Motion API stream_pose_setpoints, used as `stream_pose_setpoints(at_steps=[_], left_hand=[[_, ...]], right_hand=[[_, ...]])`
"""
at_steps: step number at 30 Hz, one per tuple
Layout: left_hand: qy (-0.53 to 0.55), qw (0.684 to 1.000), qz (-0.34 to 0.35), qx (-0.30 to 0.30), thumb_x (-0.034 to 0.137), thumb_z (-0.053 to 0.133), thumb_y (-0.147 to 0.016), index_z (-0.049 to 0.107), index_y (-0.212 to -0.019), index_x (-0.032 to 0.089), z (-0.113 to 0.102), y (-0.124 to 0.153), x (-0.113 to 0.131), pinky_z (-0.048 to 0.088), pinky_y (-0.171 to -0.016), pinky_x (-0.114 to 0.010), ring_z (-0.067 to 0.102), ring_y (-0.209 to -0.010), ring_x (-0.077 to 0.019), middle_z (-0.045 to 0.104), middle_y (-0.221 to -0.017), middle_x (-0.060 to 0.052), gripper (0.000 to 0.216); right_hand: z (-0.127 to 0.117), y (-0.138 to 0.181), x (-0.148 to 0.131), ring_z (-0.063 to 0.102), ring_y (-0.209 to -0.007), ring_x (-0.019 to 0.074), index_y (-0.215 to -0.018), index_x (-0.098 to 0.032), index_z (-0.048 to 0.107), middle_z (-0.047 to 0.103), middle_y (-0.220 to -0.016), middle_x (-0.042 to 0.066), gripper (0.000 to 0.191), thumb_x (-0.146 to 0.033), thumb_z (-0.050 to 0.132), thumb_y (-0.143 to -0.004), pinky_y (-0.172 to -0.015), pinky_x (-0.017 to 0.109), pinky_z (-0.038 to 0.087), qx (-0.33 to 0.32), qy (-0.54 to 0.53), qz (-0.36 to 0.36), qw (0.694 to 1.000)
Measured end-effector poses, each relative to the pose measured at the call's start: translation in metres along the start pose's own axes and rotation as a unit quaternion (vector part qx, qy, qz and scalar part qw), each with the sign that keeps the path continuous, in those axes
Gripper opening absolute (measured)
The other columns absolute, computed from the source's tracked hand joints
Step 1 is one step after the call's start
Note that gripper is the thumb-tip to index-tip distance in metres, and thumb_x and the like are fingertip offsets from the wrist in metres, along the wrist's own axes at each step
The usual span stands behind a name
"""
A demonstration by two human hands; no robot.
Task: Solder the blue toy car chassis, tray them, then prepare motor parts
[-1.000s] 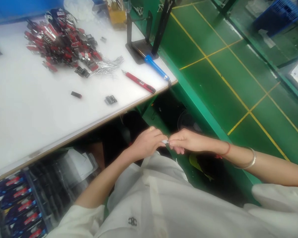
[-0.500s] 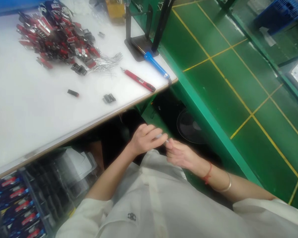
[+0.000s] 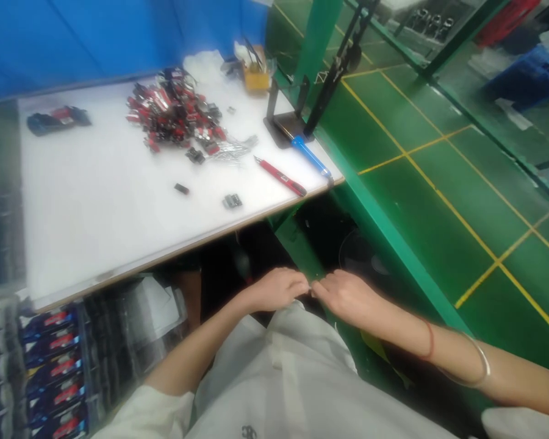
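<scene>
My left hand (image 3: pixel 277 288) and my right hand (image 3: pixel 345 294) meet fingertip to fingertip in front of my body, below the white table's (image 3: pixel 96 207) front edge. Both are closed in a pinch. What they pinch is too small and blurred to name. My white garment (image 3: pixel 297 378) lies just under the hands. My right wrist carries a red string and a silver bangle (image 3: pixel 478 369).
On the table lie a heap of red and black parts (image 3: pixel 176 116), two loose black parts (image 3: pixel 232 200), a red knife (image 3: pixel 281 177), a blue-handled tool (image 3: pixel 310 157) by a black stand (image 3: pixel 286 125), a yellow box (image 3: pixel 255 78). Boxed items (image 3: pixel 50 366) sit below. Green floor lies right.
The camera tilted up and back, so more of the table and the blue wall shows. My hands stayed together in front of me; the white bit seen between the fingers earlier no longer shows.
</scene>
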State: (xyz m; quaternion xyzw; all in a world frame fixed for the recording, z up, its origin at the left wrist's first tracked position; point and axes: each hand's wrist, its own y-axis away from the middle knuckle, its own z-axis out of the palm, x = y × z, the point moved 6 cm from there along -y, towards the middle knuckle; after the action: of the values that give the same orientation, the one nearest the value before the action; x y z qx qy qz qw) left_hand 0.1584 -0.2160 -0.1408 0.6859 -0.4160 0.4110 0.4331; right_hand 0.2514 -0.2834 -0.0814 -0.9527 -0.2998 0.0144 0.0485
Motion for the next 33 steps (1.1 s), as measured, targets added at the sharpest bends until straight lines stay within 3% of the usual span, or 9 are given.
stream_pose_setpoints(at_steps=[3, 6, 10, 14, 17, 21, 26, 30, 33], left_hand=[[0.180, 0.980, -0.051, -0.062, 0.033, 0.051, -0.092, 0.067, -0.083, 0.018, 0.007, 0.005, -0.011, 0.042, -0.074, -0.026, 0.056, -0.077, -0.0135, 0.063, -0.080, 0.001, 0.023], [0.282, 0.950, -0.076, -0.113, 0.036, 0.053, -0.089, 0.067, -0.080, 0.017, 0.019, 0.007, -0.015, 0.040, -0.067, -0.025, 0.048, -0.067, -0.0118, 0.055, -0.069, 0.002, 0.026], [0.263, 0.956, -0.092, -0.093, 0.019, 0.043, -0.087, 0.062, -0.067, 0.018, 0.025, 0.007, -0.009, 0.037, -0.063, -0.025, 0.042, -0.061, -0.0110, 0.047, -0.060, 0.004, 0.027], [0.187, 0.979, -0.072, -0.043, 0.015, 0.040, -0.084, 0.058, -0.064, 0.019, 0.021, 0.013, 0.006, 0.038, -0.065, -0.022, 0.045, -0.063, -0.0099, 0.051, -0.061, 0.005, 0.027], [0.079, 0.997, -0.012, 0.025, 0.016, 0.043, -0.083, 0.048, -0.057, 0.019, 0.010, 0.016, 0.015, 0.036, -0.062, -0.023, 0.041, -0.058, -0.0096, 0.046, -0.056, 0.005, 0.026], [-0.056, 0.984, 0.125, 0.117, 0.017, 0.044, -0.084, 0.034, -0.052, 0.020, -0.001, 0.019, 0.026, 0.035, -0.064, -0.026, 0.033, -0.052, -0.0105, 0.034, -0.048, 0.005, 0.034], [-0.190, 0.934, 0.213, 0.214, 0.025, 0.043, -0.090, 0.044, -0.052, 0.020, -0.013, 0.022, 0.035, 0.034, -0.062, -0.030, 0.035, -0.052, -0.0124, 0.044, -0.049, 0.002, 0.038], [-0.279, 0.890, 0.245, 0.265, 0.028, 0.039, -0.094, 0.058, -0.059, 0.020, -0.022, 0.025, 0.045, 0.033, -0.063, -0.032, 0.040, -0.057, -0.0140, 0.052, -0.054, 0.000, 0.040], [-0.321, 0.871, 0.239, 0.286, 0.028, 0.041, -0.093, 0.061, -0.062, 0.021, -0.024, 0.024, 0.045, 0.030, -0.062, -0.034, 0.041, -0.059, -0.0148, 0.054, -0.057, -0.001, 0.038]], right_hand=[[-0.003, -0.001, -0.012, 0.040, -0.048, 0.0155, -0.070, -0.018, 0.054, 0.049, -0.054, 0.000, 0.034, -0.005, 0.036, -0.095, -0.054, 0.033, 0.024, 0.025, 0.018, -0.028, 0.999], [-0.003, 0.002, -0.016, 0.040, -0.047, 0.0153, -0.073, -0.018, 0.054, 0.050, -0.056, -0.001, 0.031, -0.003, 0.036, -0.094, -0.053, 0.033, 0.023, 0.012, -0.003, -0.049, 0.999], [0.002, 0.003, -0.009, 0.039, -0.046, 0.0121, -0.077, -0.018, 0.054, 0.052, -0.058, -0.001, 0.027, -0.004, 0.038, -0.095, -0.050, 0.029, 0.024, -0.110, -0.132, -0.044, 0.984], [0.000, -0.004, 0.000, 0.040, -0.045, 0.0095, -0.070, -0.020, 0.047, 0.050, -0.058, -0.002, 0.033, -0.019, 0.036, -0.102, -0.046, 0.026, 0.024, -0.253, -0.306, 0.019, 0.918], [-0.002, -0.007, 0.005, 0.043, -0.044, 0.0085, -0.067, -0.020, 0.043, 0.050, -0.055, -0.002, 0.042, -0.035, 0.031, -0.104, -0.046, 0.023, 0.031, -0.297, -0.431, 0.101, 0.846], [0.009, -0.002, 0.005, 0.053, -0.042, 0.0096, -0.076, -0.019, 0.052, 0.059, -0.056, -0.001, 0.049, -0.060, 0.038, -0.098, -0.044, 0.021, 0.039, -0.297, -0.598, 0.210, 0.714], [0.027, 0.005, -0.004, 0.046, -0.033, 0.0088, -0.074, -0.017, 0.058, 0.057, -0.047, -0.002, 0.055, -0.071, 0.052, -0.086, -0.035, 0.020, 0.031, -0.230, -0.757, 0.279, 0.545], [0.037, 0.006, -0.011, 0.028, -0.027, 0.0048, -0.068, -0.017, 0.056, 0.041, -0.036, -0.009, 0.052, -0.067, 0.067, -0.078, -0.031, 0.019, 0.020, -0.144, -0.838, 0.339, 0.403], [0.039, 0.007, -0.016, 0.020, -0.028, 0.0031, -0.068, -0.018, 0.055, 0.032, -0.035, -0.013, 0.051, -0.065, 0.073, -0.074, -0.033, 0.019, 0.020, -0.111, -0.864, 0.359, 0.334]])
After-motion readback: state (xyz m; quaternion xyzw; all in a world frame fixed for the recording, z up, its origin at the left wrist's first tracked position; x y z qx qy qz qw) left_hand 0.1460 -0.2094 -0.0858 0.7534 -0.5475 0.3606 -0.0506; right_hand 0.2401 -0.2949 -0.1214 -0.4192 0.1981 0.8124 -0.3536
